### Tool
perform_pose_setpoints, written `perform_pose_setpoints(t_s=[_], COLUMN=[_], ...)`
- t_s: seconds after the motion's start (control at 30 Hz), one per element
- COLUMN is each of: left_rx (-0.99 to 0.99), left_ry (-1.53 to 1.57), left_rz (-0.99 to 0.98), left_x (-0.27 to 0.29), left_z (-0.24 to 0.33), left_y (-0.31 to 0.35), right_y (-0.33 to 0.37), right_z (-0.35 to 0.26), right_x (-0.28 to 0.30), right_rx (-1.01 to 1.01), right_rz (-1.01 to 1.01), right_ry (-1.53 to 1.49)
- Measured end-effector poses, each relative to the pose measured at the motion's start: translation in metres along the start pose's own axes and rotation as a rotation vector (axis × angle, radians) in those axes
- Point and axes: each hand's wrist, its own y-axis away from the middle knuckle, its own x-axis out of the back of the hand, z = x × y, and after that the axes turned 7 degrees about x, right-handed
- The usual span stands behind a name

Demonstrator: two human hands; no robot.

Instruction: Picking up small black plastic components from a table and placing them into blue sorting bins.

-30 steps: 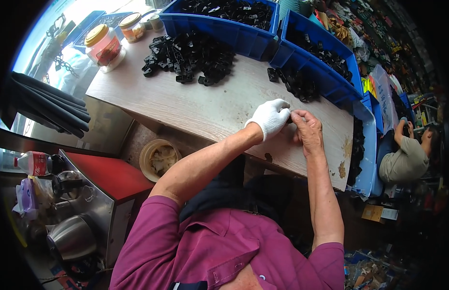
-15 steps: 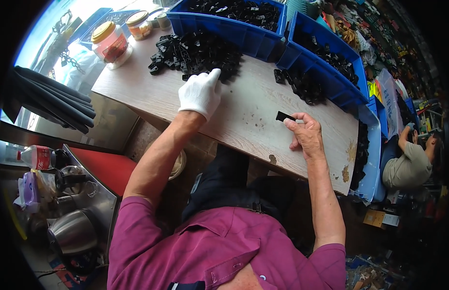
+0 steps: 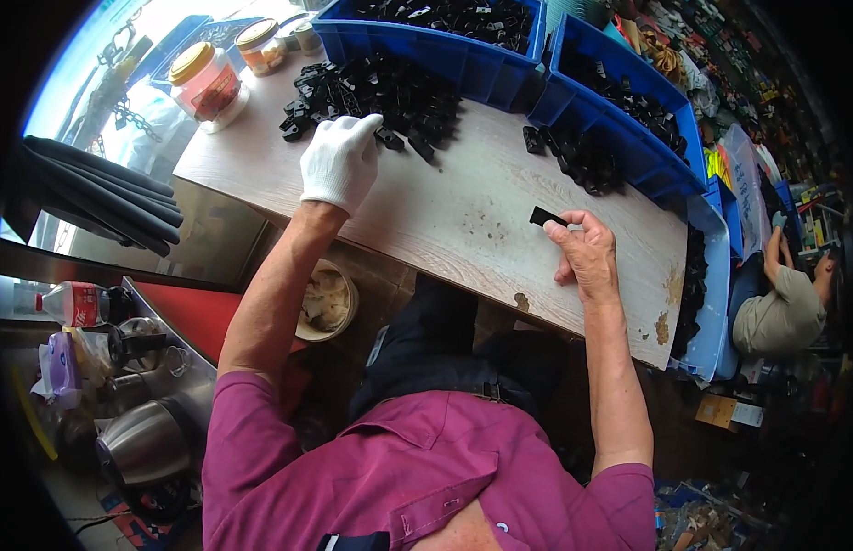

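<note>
My left hand [image 3: 340, 163], in a white knitted glove, is at the near edge of a pile of small black plastic parts [image 3: 380, 87] on the table. Its fingers are curled in; what they hold, if anything, is hidden, and one black part lies right by the fingertips. Bare, my right hand [image 3: 587, 255] pinches a small flat black plastic piece [image 3: 547, 217] between thumb and forefinger, above the table's right half. A smaller heap of black parts [image 3: 587, 165] lies beyond that hand, against a blue bin.
Blue bins [image 3: 426, 46] of black parts line the table's [image 3: 445, 211] far side. Lidded jars [image 3: 206, 83] stand at its left end, a light-blue tub [image 3: 716, 303] at its right. A bucket [image 3: 327, 298] is below the near edge. Further right, a person [image 3: 780, 308] sits.
My left hand has moved left along the pile's near edge, and some parts there now lie nearer me. My right hand has barely shifted, with the black piece still pinched.
</note>
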Motion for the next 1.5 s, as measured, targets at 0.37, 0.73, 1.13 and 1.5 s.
perform_pose_setpoints(t_s=[0.37,0.73,1.13,1.5], left_rx=[-0.18,-0.122,-0.112,-0.111], left_ry=[-0.123,-0.032,0.082,0.584], left_rz=[-0.161,-0.005,-0.21,-0.287], left_x=[-0.009,-0.014,-0.005,-0.029], left_z=[0.003,0.014,0.046,0.125], left_y=[-0.011,0.001,0.022,0.03], right_y=[0.001,0.002,0.004,0.004], right_z=[0.003,0.002,0.002,0.003], right_x=[-0.001,-0.002,-0.003,-0.004], right_rx=[0.002,0.017,0.051,0.03], right_rz=[0.023,0.019,0.023,0.025], right_ry=[0.009,0.029,0.022,0.068])
